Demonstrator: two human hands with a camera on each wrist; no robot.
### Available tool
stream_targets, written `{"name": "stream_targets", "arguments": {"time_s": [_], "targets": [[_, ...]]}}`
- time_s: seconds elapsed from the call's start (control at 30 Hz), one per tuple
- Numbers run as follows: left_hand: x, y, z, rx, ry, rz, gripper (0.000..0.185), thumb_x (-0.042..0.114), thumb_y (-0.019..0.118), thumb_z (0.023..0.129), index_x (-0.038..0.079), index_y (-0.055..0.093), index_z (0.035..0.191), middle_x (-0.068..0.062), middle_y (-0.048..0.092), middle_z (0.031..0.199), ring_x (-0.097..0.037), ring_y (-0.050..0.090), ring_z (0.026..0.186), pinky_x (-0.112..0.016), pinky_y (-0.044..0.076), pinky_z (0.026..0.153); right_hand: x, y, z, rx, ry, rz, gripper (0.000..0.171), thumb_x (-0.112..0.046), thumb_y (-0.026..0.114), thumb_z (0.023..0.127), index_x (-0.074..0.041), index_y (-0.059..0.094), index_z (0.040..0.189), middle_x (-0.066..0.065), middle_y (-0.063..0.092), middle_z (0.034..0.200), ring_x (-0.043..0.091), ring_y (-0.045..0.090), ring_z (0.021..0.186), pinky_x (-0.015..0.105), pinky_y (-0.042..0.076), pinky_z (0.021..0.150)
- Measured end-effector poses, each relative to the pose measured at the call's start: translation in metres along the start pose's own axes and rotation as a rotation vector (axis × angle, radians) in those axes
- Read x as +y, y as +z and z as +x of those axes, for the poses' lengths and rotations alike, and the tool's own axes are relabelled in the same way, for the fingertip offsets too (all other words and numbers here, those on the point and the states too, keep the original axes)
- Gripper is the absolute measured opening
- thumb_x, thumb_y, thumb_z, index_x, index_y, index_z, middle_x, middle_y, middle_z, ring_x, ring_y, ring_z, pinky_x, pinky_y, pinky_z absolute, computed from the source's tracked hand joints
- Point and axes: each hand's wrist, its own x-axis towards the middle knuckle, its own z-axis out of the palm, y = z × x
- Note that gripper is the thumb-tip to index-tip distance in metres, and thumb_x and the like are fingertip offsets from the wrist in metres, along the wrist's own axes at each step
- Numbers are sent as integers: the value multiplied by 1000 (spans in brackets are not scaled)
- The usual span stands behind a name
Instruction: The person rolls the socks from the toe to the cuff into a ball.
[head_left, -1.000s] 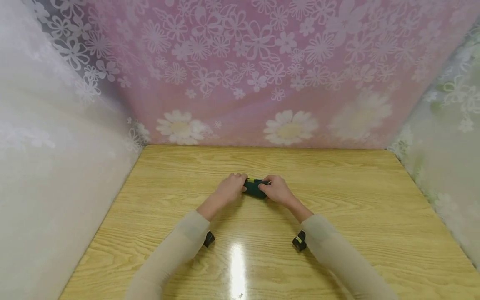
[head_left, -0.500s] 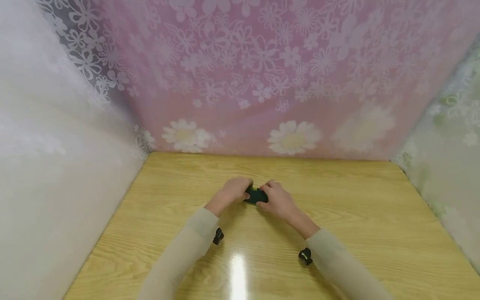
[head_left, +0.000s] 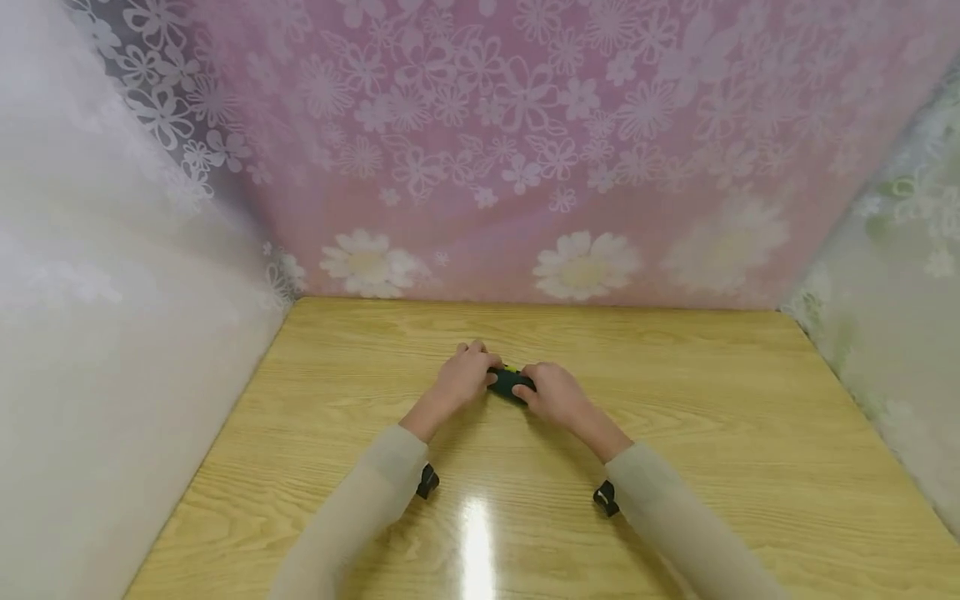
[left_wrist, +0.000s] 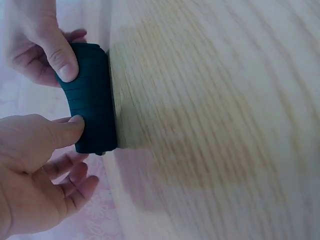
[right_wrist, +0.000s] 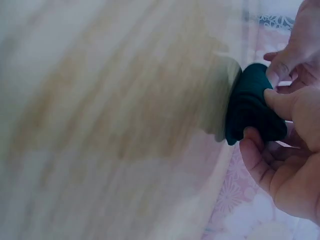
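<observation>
A dark green, soft-looking rolled bundle (head_left: 512, 385) with ribbed lines lies between both hands, low at the tabletop near the far side. A small yellow patch shows along its upper edge in the head view. My left hand (head_left: 465, 375) grips its left end; in the left wrist view the thumb presses the near face of the bundle (left_wrist: 92, 100). On the right end my right hand (head_left: 555, 392) pinches it with the thumb in front. Folded layers show at the end of the bundle (right_wrist: 252, 112) in the right wrist view. Some fingers behind it are hidden.
The wood-grain table (head_left: 337, 350) meets a pink floral curtain (head_left: 480, 208) at its far edge, with pale coverings at left and right. Black wrist cameras, such as the right one (head_left: 606, 498), hang beneath the sleeves. A light reflection lies on the near tabletop.
The right hand has shifted its fingers on the bundle, spreading and then closing in again. The left fingers have moved slightly too. The bundle now slants down to the right; the head view has tilted a little.
</observation>
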Motion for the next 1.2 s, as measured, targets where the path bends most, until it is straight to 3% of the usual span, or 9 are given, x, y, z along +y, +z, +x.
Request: {"name": "stream_targets", "arguments": {"time_s": [0.2, 0.43, 0.53, 0.67, 0.77, 0.87, 1.0, 1.2], "targets": [[-3, 0, 5, 2, -45, -102, 26, 20, 62, 99, 17, 68, 124, -6, 59, 118, -27, 59, 107, -40, 55, 84, 0, 2, 2, 0, 51, 108, 23, -22, 67, 96, 0, 71, 99, 10, 69, 87, 16, 54, 67, 30, 44, 62], [6, -3, 10, 3, 43, 138, 24, 21, 62, 99, 16, 70, 121, -8, 60, 123, -29, 55, 114, -40, 54, 89, 8, 6, 7, 30, 110, 192, 20, -23, 69, 95, -4, 74, 97, 7, 69, 85, 15, 54, 67, 29, 43, 62], [11, -6, 12, -28, 29, 176, 24, 21, 61, 100, 17, 71, 121, -10, 58, 126, -31, 53, 118, -42, 53, 91, 8, 6, 6, 27, 125, 198, 22, -24, 69, 95, -4, 76, 100, 8, 72, 91, 17, 58, 72, 31, 47, 66], [13, -6, 13, -81, -18, 144, 26, 20, 58, 101, 18, 67, 125, -13, 55, 127, -31, 52, 115, -42, 54, 87, 7, 3, 4, 29, 104, 179, 27, -25, 70, 94, -2, 77, 106, 12, 73, 97, 24, 62, 87, 39, 51, 76], [11, -6, 13, -101, -10, 117, 25, 19, 56, 102, 18, 64, 125, -14, 56, 125, -31, 53, 115, -42, 54, 88, 6, 1, 4, 46, 105, 182, 28, -23, 70, 94, 1, 76, 108, 17, 71, 103, 31, 61, 101, 45, 52, 85], [8, -7, 13, -130, 4, 68, 21, 17, 55, 102, 17, 62, 123, -13, 60, 123, -31, 54, 116, -44, 51, 92, 6, 0, 5, 18, 155, 245, 30, -23, 70, 94, 2, 74, 111, 18, 70, 109, 31, 62, 105, 44, 53, 86], [4, -8, 10, -161, 2, -12, 18, 16, 55, 103, 15, 59, 120, -11, 62, 120, -30, 56, 114, -44, 49, 94, 6, 1, 7, -45, 186, 303, 29, -23, 69, 94, 0, 73, 111, 15, 71, 105, 23, 65, 88, 36, 54, 74], [-1, -5, 7, -140, 48, -55, 21, 15, 54, 103, 13, 57, 124, -13, 62, 122, -32, 57, 114, -45, 49, 96, 7, -4, 10, -66, 211, 366, 23, -18, 76, 88, 0, 62, 93, 11, 63, 86, 21, 53, 70, 29, 43, 62]]}}
